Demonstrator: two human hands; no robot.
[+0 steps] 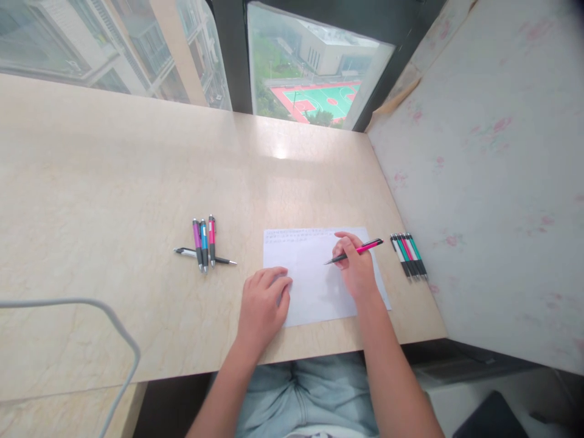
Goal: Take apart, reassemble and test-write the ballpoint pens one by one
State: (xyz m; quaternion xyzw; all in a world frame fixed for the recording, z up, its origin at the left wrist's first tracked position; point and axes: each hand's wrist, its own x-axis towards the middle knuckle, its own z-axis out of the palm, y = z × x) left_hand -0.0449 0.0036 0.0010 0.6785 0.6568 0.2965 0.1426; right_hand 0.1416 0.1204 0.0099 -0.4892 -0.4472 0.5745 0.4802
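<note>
A pink-and-black pen is gripped between the thumb and fingers of my right hand. Its tip points left and down, over or on the sheet of white paper; contact is too fine to tell. Rows of small handwriting run along the sheet's top edge. My left hand rests palm down on the paper's left edge, fingers lying loosely and holding nothing. To its left, a purple pen, a blue pen and a pink pen lie side by side across a white-and-black pen.
Several pens lie in a row by the flowered wall, right of the paper. A grey cable crosses the left of the pale marbled desk. Windows stand behind. The desk's front edge runs above my lap.
</note>
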